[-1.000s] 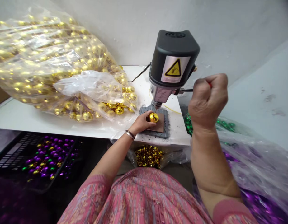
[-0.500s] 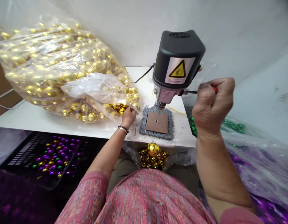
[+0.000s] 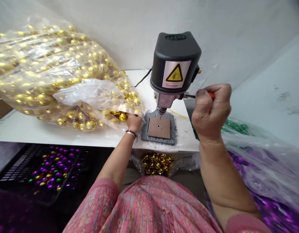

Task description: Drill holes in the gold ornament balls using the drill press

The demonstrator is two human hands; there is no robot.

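My left hand [image 3: 134, 122] reaches into the mouth of a big clear plastic bag [image 3: 93, 92] full of shiny gold balls [image 3: 122, 116]; its fingers are hidden inside. To the right of it stands a small black drill press [image 3: 176, 61] with a warning label. Its bit points down over a brown square pad [image 3: 159, 127] with a hole in it, which lies on the grey base [image 3: 173, 139]. My right hand [image 3: 211, 111] is closed round the red-tipped feed lever [image 3: 191, 96] at the drill press's right side.
Below the table edge, gold balls [image 3: 156, 163] fill a plastic bag at my lap. A black crate [image 3: 17, 168] at lower left holds purple, gold and green balls. Bags with green balls [image 3: 236, 127] and purple shiny things [image 3: 272, 204] lie at right. Dark shavings surround the base.
My left hand has pushed deeper into the bag opening. A large gold ball seen above the lap bag has dropped out of sight. My right hand stays on the lever; the view shifted slightly.
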